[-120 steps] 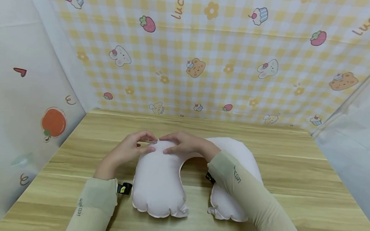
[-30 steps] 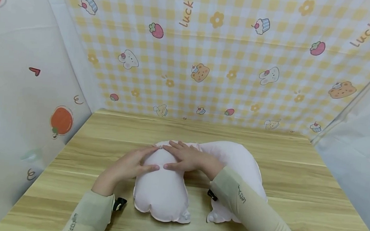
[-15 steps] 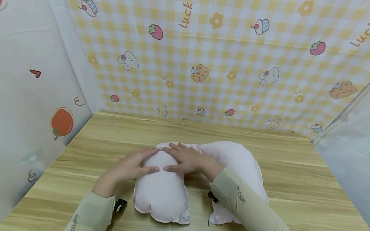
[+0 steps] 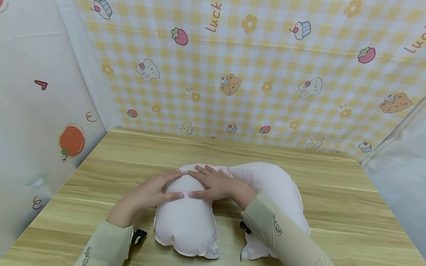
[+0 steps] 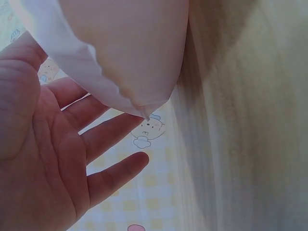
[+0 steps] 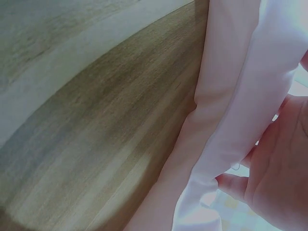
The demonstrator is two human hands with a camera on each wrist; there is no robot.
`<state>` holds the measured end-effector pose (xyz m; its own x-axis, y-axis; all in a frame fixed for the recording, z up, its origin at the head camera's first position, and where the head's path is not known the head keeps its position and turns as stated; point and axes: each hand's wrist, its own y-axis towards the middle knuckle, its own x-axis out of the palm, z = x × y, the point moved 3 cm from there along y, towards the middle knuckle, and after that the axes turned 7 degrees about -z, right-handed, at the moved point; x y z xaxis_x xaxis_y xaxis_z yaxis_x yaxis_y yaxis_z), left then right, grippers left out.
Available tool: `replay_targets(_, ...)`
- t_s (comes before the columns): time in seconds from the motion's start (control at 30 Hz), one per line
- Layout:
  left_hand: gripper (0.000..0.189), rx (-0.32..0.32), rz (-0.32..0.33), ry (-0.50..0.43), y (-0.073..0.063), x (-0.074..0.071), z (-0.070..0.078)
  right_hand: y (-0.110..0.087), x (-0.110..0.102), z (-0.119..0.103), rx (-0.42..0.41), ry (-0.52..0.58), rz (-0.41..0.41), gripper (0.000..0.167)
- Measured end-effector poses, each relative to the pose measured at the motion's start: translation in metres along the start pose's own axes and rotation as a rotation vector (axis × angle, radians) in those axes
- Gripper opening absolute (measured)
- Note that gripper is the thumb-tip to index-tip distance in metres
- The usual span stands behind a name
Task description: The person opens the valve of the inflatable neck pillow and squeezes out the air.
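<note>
A pale pink U-shaped inflatable neck pillow (image 4: 185,227) lies on the table, its two ends toward the person. My left hand (image 4: 152,192) touches the outer side of its left arm, thumb and fingers extended. From the inner side, my right hand (image 4: 216,184) rests on the same arm with spread fingers, the two thumbs nearly meeting. A small clear valve (image 4: 185,172) shows between the index fingertips. In the left wrist view, the left hand's fingers (image 5: 115,134) lie fairly straight along the pillow. In the right wrist view, the pillow partly hides the right hand's fingers.
The wood-grain table (image 4: 355,226) runs back to a yellow checked cloth (image 4: 266,64) with printed cartoons. White sheets hang at the left (image 4: 18,100) and right. Each wrist carries a black strap mount (image 4: 138,237).
Since the earliest frame, the fingertips have come off the valve area and both hands have spread over the left arm. The pillow has creased at the back. Within the last second almost nothing moves.
</note>
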<state>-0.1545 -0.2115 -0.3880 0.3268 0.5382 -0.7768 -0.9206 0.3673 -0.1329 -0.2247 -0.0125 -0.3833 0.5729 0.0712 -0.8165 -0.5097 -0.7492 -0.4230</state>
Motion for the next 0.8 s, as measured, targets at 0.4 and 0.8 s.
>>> replay_targets(0.4,0.071,0.007,-0.010,-0.001,0.0012,0.0015,0.0004,-0.0006,0.0029,0.0025,-0.004,0.013,-0.002,0.075)
replay_targets(0.8,0.071,0.023,-0.011,-0.009,-0.0010,0.0023,-0.0027,0.0032,0.0046,0.0019,-0.008,-0.011,-0.007,0.075)
